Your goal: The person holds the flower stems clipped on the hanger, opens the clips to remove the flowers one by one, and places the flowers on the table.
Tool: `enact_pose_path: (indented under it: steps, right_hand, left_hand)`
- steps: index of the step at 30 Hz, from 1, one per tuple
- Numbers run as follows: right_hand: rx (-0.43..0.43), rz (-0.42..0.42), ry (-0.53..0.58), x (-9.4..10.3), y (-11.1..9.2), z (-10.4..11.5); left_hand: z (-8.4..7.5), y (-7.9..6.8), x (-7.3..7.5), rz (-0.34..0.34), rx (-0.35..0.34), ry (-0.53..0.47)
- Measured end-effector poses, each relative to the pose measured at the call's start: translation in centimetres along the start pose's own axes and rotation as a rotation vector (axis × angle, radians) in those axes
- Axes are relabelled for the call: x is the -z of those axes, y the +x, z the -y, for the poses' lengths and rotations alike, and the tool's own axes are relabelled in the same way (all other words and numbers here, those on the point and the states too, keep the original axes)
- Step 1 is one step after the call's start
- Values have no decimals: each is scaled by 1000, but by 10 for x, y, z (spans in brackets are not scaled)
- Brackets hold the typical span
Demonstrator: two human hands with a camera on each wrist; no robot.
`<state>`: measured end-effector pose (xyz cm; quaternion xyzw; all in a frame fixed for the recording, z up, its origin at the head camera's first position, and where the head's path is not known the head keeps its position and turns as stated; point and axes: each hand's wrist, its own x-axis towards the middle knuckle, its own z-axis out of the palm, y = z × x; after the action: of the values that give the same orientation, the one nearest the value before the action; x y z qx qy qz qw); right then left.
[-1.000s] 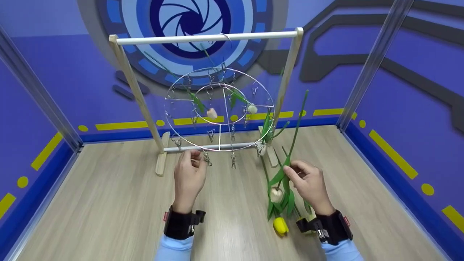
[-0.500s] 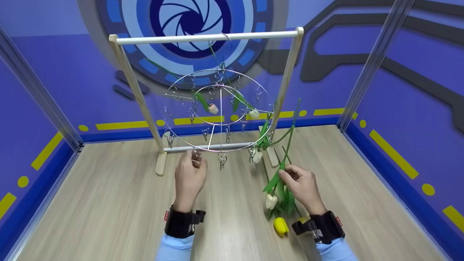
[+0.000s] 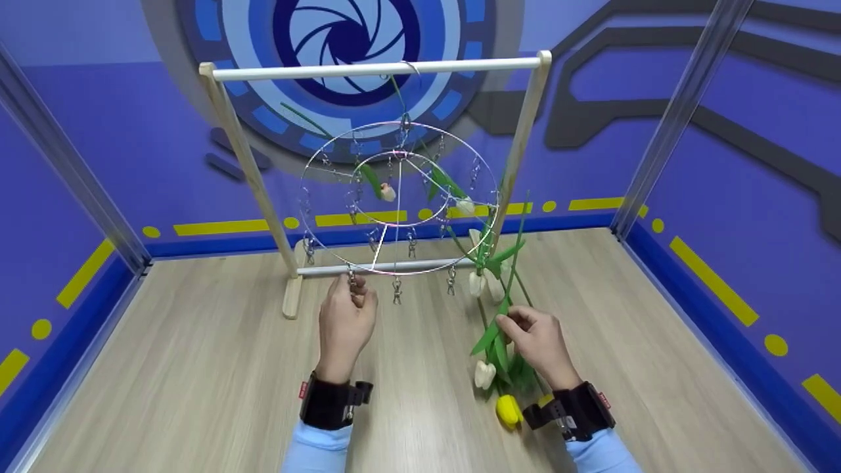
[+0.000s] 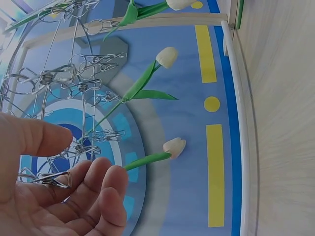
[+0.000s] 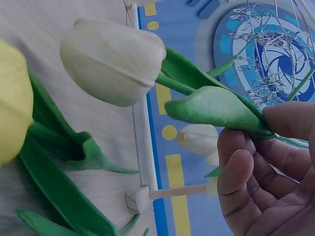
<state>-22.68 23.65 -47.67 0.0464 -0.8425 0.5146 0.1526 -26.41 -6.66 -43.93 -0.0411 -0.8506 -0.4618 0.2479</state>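
From the head view I find the left hand (image 3: 345, 322) pinching a clip (image 3: 352, 281) on the near rim of the wire hanger (image 3: 399, 197), and the right hand (image 3: 535, 341) gripping a white tulip (image 3: 485, 374) by its stem, head down over the floor. The left wrist view confirms thumb and fingers closed on that clip (image 4: 49, 178). The right wrist view shows fingers (image 5: 256, 167) clamped on stem and leaf; I judge this the clipping step, which next needs the clip opened and the stem end fed in.

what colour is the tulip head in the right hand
White, or creamy white; the tulip head shows best in the right wrist view.
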Motion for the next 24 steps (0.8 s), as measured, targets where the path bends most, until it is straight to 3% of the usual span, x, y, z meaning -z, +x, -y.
enact_pose_path:
  steps: [24]
  right_hand:
    - [-196,84,-64,-14,7,-6]
  left_hand:
    - [7,1,-4,26,-1,3]
